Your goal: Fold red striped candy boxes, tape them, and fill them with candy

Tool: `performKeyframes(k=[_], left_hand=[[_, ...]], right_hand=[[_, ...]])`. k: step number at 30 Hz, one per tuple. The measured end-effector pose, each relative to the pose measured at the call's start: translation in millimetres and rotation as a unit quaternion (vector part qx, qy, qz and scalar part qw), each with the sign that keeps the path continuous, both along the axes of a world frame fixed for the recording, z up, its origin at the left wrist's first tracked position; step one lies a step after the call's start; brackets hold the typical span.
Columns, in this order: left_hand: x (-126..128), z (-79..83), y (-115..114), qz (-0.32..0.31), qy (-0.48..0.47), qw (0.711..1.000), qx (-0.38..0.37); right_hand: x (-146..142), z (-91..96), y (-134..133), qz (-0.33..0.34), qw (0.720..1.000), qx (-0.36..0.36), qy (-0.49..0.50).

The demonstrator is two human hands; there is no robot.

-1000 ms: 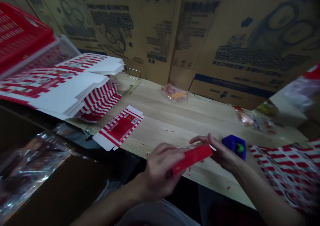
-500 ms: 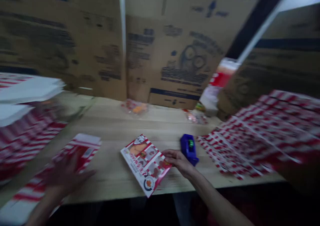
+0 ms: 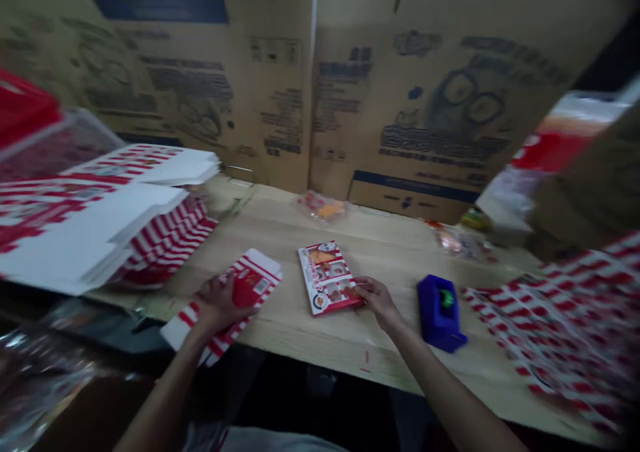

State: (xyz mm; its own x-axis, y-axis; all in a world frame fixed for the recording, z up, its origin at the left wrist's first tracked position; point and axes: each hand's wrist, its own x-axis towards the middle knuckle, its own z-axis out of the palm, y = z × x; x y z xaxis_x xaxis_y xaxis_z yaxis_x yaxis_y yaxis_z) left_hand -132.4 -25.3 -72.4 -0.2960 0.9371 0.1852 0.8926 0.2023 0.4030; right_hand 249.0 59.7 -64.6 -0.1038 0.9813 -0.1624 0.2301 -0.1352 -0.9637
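And along the back stand the big printed cardboard cartons (image 3: 430,135), side by side! Just in front, a clear packet (image 3: 325,207), something orange inside. Far left, a blurred red container (image 3: 25,111), possibly a basket. Over on the right, the blue tape dispenser (image 3: 434,322), green roll (image 3: 447,299) inside!

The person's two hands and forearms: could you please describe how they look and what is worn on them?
The left hand and right hand wear no gloves. The slim left forearm and right forearm are bare, with no sleeve, watch or bracelet visible. The picture is too dim to tell about rings.
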Motion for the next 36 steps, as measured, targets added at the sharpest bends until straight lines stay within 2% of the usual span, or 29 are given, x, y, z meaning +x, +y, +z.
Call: performKeyframes(k=[2,4,6,9,11,13,18,22,28,31,36], left_hand=[[16.0,-0.3,-8.8,0.024,0.074,0.995,-0.054],[31.7,-2.2,-18.8,0.033,0.104,0.991,-0.076],[45.2,-3.6,-29.0,0.043,0.111,0.990,-0.071],[59.0,-4.1,-40.2,0.055,0.117,0.991,-0.039],[64.2,-4.9,-43.8,0.061,0.118,0.991,-0.017],[67.1,-6.5,-45.0,0.064,0.113,0.991,-0.009],[69.2,-9.2,-45.2,0.077,0.107,0.991,-0.015],[69.6,-8.3,-46.6,0.071,0.112,0.991,-0.015],[73.5,-13.2,-53.1,0.099,0.123,0.987,-0.016],[75.7,-20.7,-57.9,0.102,0.125,0.987,-0.026],[78.9,-31.7,-61.6,0.092,0.115,0.989,-0.016]], right_hand=[[-27.2,0.2,12.4,0.013,0.995,0.063,-0.071],[-60.3,6.7,14.6,0.043,0.980,0.146,-0.128],[-99.0,16.0,9.2,0.137,0.948,0.209,-0.196],[-158.1,26.1,-0.8,0.306,0.891,0.190,-0.275],[-189.0,27.3,-3.0,0.339,0.869,0.173,-0.317],[-209.7,24.8,-1.1,0.330,0.865,0.162,-0.340],[-231.0,17.8,10.1,0.300,0.866,0.136,-0.376],[-239.4,20.9,14.9,0.300,0.866,0.107,-0.385],[-245.4,24.2,6.2,0.287,0.869,0.130,-0.382],[-249.0,22.2,5.2,0.283,0.877,0.115,-0.370],[-255.3,17.8,18.2,0.294,0.907,0.042,-0.297]])
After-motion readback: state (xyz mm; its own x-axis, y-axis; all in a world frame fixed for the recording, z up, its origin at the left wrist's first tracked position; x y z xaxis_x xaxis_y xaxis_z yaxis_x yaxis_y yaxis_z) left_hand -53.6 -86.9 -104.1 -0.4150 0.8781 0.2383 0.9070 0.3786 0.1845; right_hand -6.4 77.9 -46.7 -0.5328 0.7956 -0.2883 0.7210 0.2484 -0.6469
